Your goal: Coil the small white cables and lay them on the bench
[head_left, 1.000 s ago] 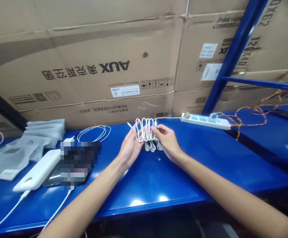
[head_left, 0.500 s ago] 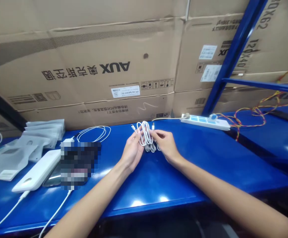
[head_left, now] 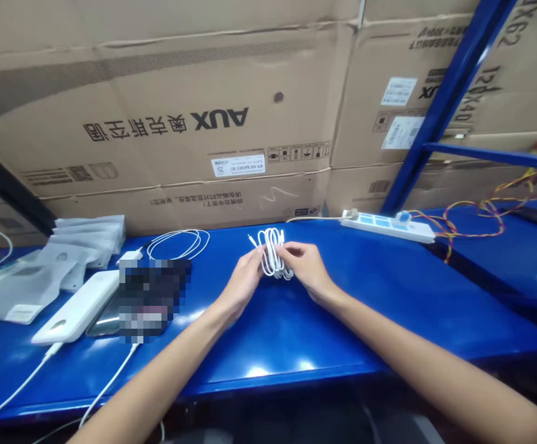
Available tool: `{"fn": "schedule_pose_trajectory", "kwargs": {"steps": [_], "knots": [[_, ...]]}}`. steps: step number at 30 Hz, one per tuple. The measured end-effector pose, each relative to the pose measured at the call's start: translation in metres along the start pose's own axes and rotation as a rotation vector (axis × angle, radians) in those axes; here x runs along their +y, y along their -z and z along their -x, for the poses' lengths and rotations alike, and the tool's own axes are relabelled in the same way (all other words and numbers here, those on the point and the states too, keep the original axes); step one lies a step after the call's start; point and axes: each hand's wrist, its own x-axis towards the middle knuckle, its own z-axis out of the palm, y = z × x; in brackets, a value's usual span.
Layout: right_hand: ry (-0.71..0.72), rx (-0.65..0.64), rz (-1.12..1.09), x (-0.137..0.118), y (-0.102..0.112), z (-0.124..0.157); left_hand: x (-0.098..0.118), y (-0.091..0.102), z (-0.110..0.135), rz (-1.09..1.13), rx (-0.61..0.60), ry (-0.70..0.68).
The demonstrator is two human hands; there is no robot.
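Observation:
A coiled white charging cable [head_left: 272,259] is held up in front of me, above the blue shelf top [head_left: 286,333]. My left hand [head_left: 245,274] pinches the coil from its left side, with one plug end sticking up beyond the fingers. On the right side, the thumb and fingers of my right hand [head_left: 306,264] are closed on the same coil, near the other plug. The lower loops hang between both hands. Whether those loops touch the shelf I cannot tell.
At left lie a white power bank [head_left: 78,308], a dark phone [head_left: 150,296] partly pixelated, several grey plastic pouches [head_left: 90,243] and a loose white cable [head_left: 198,246]. A white power strip [head_left: 388,227] sits at the back right, before large cardboard boxes [head_left: 166,80]. A blue post [head_left: 448,98] rises at right.
Both hands still hold the coil, which now looks more bunched together between them. My left fingers have turned inward around its side. The whole view has shifted slightly.

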Motion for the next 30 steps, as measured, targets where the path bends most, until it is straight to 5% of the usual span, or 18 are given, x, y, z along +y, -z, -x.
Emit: {"fn": "schedule_pose_trajectory", "kwargs": {"steps": [5,14,20,25,30], "knots": [[0.118,-0.158,0.342,0.002,-0.003,0.0,-0.002,0.033,0.004,-0.602,0.081,-0.04],[0.45,-0.18,1.175,0.006,-0.009,0.005,-0.007,0.054,0.005,-0.923,0.198,-0.161],[0.477,-0.266,1.221,0.0,-0.001,0.009,-0.007,0.044,0.018,-1.076,0.167,-0.223],[0.418,-0.202,1.216,-0.004,0.014,0.003,-0.006,0.029,0.025,-1.311,-0.062,-0.345],[0.457,-0.242,1.383,-0.004,0.014,0.006,-0.013,0.029,0.022,-1.313,-0.097,-0.324]]}}
